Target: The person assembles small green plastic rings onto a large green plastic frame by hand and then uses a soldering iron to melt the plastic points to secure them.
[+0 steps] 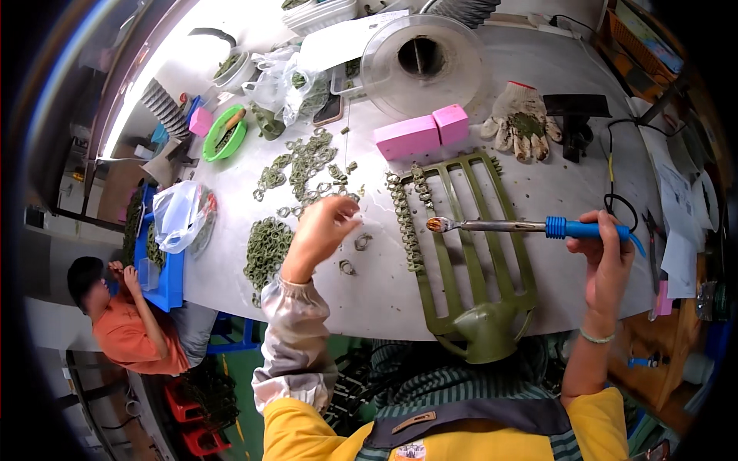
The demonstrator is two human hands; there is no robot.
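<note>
My right hand is closed round the blue handle of a soldering iron. The iron's browned tip points left, over a flat green barred frame that looks like wax. Small green rings line the frame's left bar, and a few more sit at the top of the neighbouring bar. Left of the frame, my left hand hovers with thumb and fingers pinched together; what they hold, if anything, I cannot make out. Near it lie a heap of green rings and many scattered ones.
Pink blocks stand behind the frame, with a stained glove and a black stand to their right. A cable runs along the right. Farther back are a round clear disc and a green bowl. A co-worker sits at left.
</note>
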